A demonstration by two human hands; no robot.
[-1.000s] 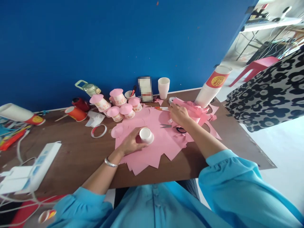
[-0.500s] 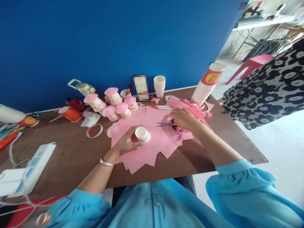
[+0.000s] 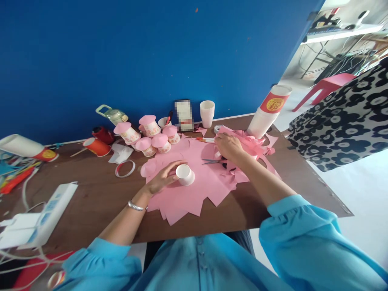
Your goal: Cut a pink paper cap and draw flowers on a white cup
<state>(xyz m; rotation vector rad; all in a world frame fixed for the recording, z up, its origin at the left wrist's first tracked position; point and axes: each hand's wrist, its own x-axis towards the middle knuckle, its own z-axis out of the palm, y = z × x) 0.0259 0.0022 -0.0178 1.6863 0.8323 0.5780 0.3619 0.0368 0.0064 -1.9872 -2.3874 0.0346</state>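
My left hand [image 3: 160,181] curls around a small white paper cup [image 3: 185,175] that stands upside down on a spread of pink paper sheets [image 3: 194,195]. My right hand [image 3: 229,147] lies over the dark handles of a pair of scissors [image 3: 211,161], whose blades point left on the pink paper. An orange and white pen [image 3: 206,140] lies just beyond that hand. A silver bracelet sits on my left wrist.
Several cups with pink domed tops [image 3: 151,126] cluster at the back of the brown table [image 3: 100,198]. A tape ring [image 3: 125,168], an orange cup [image 3: 97,146], a white cup [image 3: 207,113], a tall cup stack [image 3: 266,115], pink scraps [image 3: 253,143] and a power strip [image 3: 45,214] surround the paper.
My right hand came back from the pink scraps onto the scissors' handles. My left hand stays at the paper cup, its fingers now spread further over the top.
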